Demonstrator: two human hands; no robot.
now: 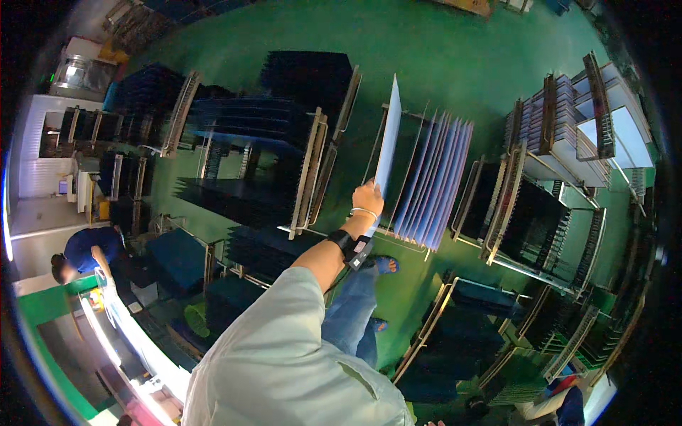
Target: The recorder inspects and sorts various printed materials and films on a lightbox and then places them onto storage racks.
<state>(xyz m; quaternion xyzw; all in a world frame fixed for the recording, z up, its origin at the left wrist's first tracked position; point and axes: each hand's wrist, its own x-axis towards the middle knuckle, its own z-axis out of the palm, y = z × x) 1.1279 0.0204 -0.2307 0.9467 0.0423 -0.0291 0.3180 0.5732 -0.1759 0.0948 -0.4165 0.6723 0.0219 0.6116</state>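
My left hand (367, 195), with a white bracelet and a dark strapped device at the wrist, is closed on the near end of a thin pale-blue panel (388, 135). The panel stands on edge, its far end pointing away from me. Just right of it, a wire rack (406, 243) carries a row of several similar upright panels (433, 184), apart from the held one. Of my right hand (435, 424), only fingertips show at the lower edge. What its fingers do is hidden.
Racks of dark panels (241, 121) stand to the left, with another dark rack (522, 206) to the right. Beyond it is a rack of pale panels (561, 135). A bent-over person (92, 252) works at a brightly lit table (131, 334) at left. The floor (440, 42) is green.
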